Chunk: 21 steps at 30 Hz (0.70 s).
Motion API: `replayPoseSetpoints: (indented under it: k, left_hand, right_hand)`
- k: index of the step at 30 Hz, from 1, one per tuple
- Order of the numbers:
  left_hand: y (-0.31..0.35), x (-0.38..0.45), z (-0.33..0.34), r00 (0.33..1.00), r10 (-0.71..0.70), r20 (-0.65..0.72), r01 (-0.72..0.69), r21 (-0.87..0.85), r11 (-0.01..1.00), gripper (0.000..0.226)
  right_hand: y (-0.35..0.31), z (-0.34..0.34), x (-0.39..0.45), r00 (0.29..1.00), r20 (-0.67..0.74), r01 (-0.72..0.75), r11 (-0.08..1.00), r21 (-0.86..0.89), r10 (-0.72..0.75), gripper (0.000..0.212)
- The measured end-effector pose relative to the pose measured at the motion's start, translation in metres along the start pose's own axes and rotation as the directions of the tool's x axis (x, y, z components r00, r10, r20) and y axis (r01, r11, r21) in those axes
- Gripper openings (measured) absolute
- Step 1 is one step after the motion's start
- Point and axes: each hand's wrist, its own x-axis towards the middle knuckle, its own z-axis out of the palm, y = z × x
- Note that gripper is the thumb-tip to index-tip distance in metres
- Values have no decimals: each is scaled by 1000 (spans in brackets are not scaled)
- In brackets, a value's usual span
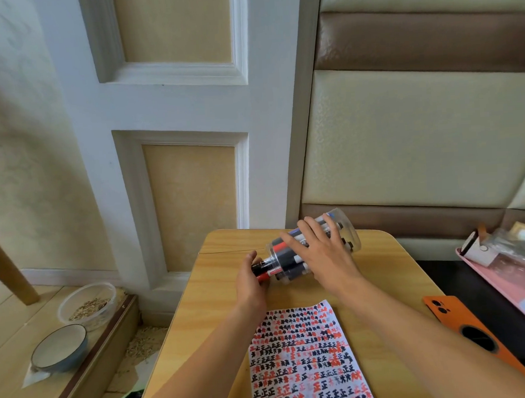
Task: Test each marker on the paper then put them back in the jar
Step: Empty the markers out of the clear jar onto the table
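Wooden surface [382, 271] by panelled wall. Jar [347, 224] tipped on its side, R hand [323, 253] fingers spread flat on it. L hand [249, 284] seems to pinch markers [267, 272] at the mouth, partly hidden. Pull 1 marker out slowly w/ jar steady; paper [305, 362] just below.

Clear plastic jar [345, 224]: one
Sheet of white paper covered in red and black marks [308, 362]: one
Orange phone case [466, 331]: one
Bowls on the floor [60, 348]: two
Markers [272, 272]: too many overlapping to count

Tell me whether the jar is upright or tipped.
Tipped: the jar lies on its side, mouth toward the left hand, markers poking out.
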Motion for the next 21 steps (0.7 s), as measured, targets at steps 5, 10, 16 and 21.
replayPoseSetpoints:
  k: [5,10,16,21]
  left_hand:
    - [-3,2,0,1000,-25,-11,24,-34,999,33]
    - [-3,1,2,999,-36,-6,35,-68,997,36]
    - [-4,1,1,999,-45,13,46,-59,997,32]
    - [-1,-3,1,999,-48,22,49,-71,996,29]
  right_hand:
    - [3,3,-6,999,32,-31,1000,0,31,94]
    - [6,-1,-5,999,-2,38,998,-50,-38,97]
    - [6,-10,1,998,-22,52,995,-85,-54,96]
    - [8,-14,-3,999,19,43,996,-78,-41,98]
